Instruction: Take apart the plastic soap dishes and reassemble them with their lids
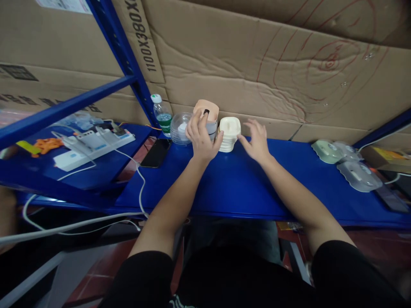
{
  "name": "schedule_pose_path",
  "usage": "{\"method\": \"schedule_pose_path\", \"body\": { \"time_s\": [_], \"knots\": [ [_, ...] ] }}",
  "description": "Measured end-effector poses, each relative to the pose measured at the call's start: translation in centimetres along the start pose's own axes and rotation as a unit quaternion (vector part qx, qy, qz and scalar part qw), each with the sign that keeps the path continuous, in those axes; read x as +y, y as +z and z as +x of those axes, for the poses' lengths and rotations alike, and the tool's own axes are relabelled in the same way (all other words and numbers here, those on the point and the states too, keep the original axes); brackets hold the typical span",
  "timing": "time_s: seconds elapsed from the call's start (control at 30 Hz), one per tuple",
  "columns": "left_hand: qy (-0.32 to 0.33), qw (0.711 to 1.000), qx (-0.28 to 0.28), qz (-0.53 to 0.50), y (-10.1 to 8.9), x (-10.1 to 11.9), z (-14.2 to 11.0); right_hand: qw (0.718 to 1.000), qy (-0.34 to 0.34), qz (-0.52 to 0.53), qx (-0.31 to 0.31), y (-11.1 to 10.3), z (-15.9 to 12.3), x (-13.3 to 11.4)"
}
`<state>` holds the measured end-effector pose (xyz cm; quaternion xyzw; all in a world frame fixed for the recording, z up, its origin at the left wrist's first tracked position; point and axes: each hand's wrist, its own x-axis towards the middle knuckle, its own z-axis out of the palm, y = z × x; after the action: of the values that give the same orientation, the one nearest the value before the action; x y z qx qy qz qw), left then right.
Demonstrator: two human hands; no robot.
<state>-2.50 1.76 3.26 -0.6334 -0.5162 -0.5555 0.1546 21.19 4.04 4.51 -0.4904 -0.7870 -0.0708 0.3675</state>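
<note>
A stack of cream-coloured, square, rounded-corner pieces [230, 126] stands on the blue table near the cardboard wall. My left hand [204, 137] is just left of it, fingers spread, the thumb close to the stack's side. Behind those fingers is a peach square piece [210, 106] with a small dark patch, above grey pieces [212, 127] that my hand partly hides. On the stack's right, my right hand [257, 139] is open, its thumb near the edge. Whether either thumb touches the stack I cannot tell. Clear round plastic containers [180, 130] sit left of my left hand.
A water bottle [163, 117] and a black phone [156, 153] are on the left. Beyond the blue frame post [133, 72] lies a white power strip [93, 149] with cables. Green [327, 150] and clear plastic pieces [359, 175] lie on the right.
</note>
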Motion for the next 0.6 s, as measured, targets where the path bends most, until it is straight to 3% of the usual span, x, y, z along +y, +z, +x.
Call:
{"method": "schedule_pose_path", "body": {
  "time_s": [0.1, 0.17, 0.27, 0.37, 0.47, 0.6],
  "knots": [
    [0.051, 0.998, -0.032, -0.020, 0.4, 1.3, -0.9, 0.998, 0.019, -0.026, 0.057, -2.4, -2.0, 6.2],
    [0.106, 0.989, -0.081, -0.056, 0.7, 2.6, -1.7, 0.992, 0.066, -0.048, 0.094, -4.5, -3.4, 11.2],
    [0.200, 0.957, -0.173, -0.120, 1.1, 4.9, -2.8, 0.967, 0.193, -0.122, 0.113, -8.1, -5.8, 18.4],
    [0.275, 0.916, -0.246, -0.158, 1.7, 6.3, -3.6, 0.925, 0.311, -0.196, 0.099, -11.5, -8.4, 23.8],
    [0.312, 0.889, -0.290, -0.167, 2.4, 6.6, -4.0, 0.909, 0.364, -0.173, 0.107, -13.5, -10.7, 26.7],
    [0.306, 0.887, -0.314, -0.147, 2.9, 5.8, -4.1, 0.900, 0.377, -0.220, 0.008, -13.6, -11.8, 26.2]
  ]
}}
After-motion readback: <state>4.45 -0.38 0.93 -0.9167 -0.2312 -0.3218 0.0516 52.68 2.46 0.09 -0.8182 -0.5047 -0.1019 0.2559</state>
